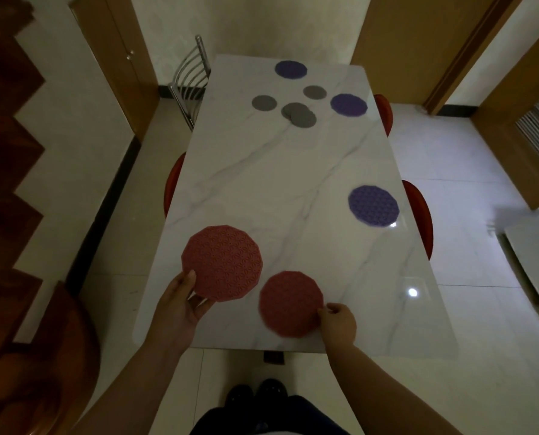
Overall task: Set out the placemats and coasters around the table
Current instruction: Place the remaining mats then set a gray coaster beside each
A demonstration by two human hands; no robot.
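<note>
White marble table (pixel 261 183) ahead of us, glossy tiled floor (pixel 450 146) all round, red chairs (pixel 418 211) tucked at its sides. Our left hand (pixel 180 306) pinches the left red placemat (pixel 222 262) at its near edge, thumb on top, fingers underneath. Our right hand (pixel 338 321) nips the right rim of the right red placemat (pixel 290 304), which is blurred, by the table's front edge. One purple placemat (pixel 373 205) lies by the right edge; the far purple placemats (pixel 348 105) and grey coasters (pixel 299 114) sit at the far end.

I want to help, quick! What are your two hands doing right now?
Left hand: holds the left red mat, thumb on top.
Right hand: pinches the edge of the right red mat.
</note>
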